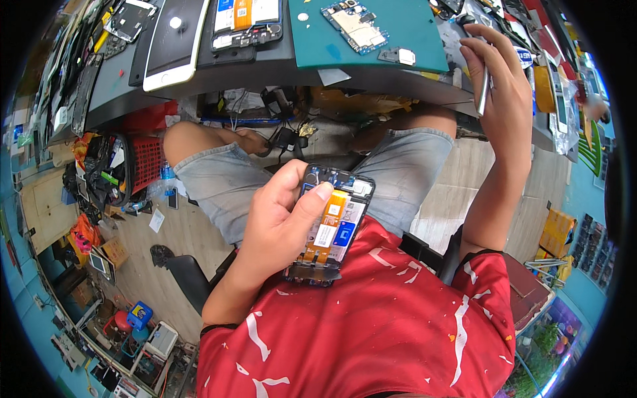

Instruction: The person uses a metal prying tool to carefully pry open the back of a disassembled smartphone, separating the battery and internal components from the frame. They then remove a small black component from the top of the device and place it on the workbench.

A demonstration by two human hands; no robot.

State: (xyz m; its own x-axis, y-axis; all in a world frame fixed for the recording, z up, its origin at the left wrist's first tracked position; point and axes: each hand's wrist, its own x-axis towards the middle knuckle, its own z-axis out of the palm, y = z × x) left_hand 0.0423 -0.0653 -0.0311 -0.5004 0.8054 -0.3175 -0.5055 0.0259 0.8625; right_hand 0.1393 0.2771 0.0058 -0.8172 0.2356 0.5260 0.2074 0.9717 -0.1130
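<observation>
My left hand (275, 225) grips an opened smartphone (338, 232) above my lap, thumb on its upper part; its battery, orange flex cable and boards face up. My right hand (497, 79) is raised at the right end of the desk, fingers curled around a slim silver tool (483, 93). Beside that hand lies a teal work mat (411, 33) bearing a bare circuit board (355, 26) and a small metal part (397, 56).
A white phone (172, 50) and another opened phone (245, 26) lie on the grey desk (119, 99). Cluttered parts line both sides. A red basket (146, 162) stands left of my knee; chair armrests (189, 282) flank me.
</observation>
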